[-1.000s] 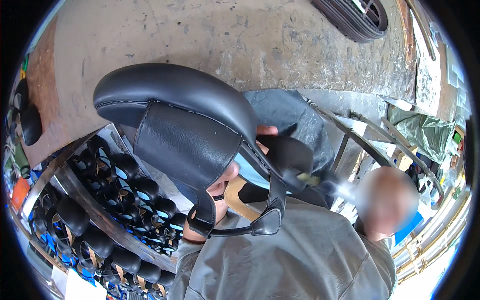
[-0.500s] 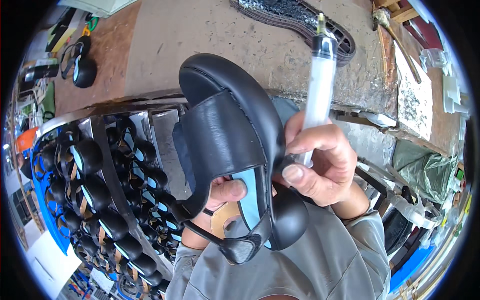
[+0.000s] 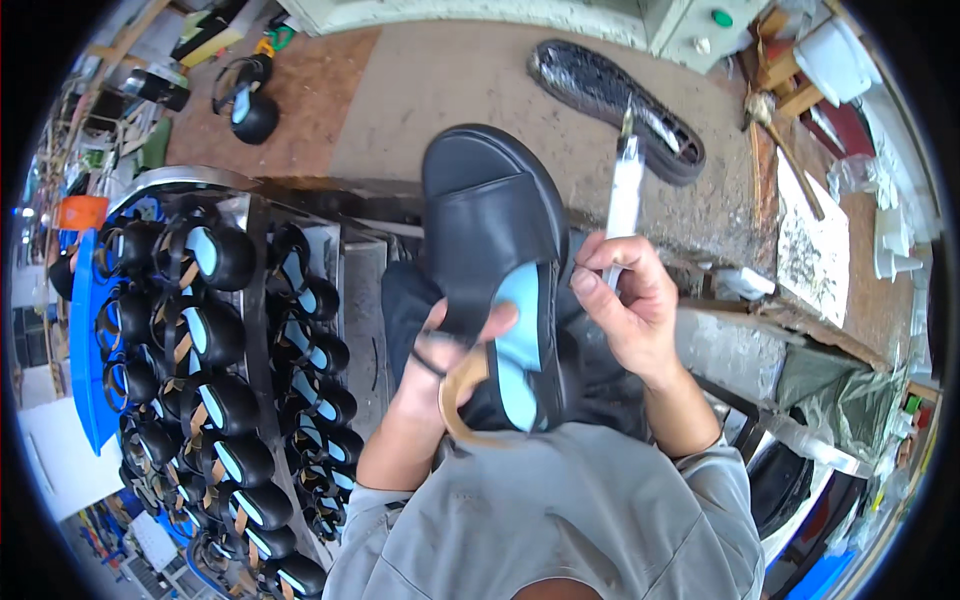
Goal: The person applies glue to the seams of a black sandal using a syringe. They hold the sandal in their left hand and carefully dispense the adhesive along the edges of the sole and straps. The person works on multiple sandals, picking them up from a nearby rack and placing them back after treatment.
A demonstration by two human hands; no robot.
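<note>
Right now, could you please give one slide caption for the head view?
Left hand gripping a black sandal, right hand holding a syringe, with more sandals in rows at left.

The sandal (image 3: pixel 490 225) has a smooth, black, leather-like upper with a soft sheen and a matt pale-blue insole (image 3: pixel 522 320), while the syringe (image 3: pixel 626 190) is clear, glossy plastic. The table (image 3: pixel 450 90) has a dull, scuffed top and a rough, worn edge; the loose sole (image 3: pixel 610 98) looks rubbery and coarse, and the shirt (image 3: pixel 560 510) is smooth grey cloth.
</note>
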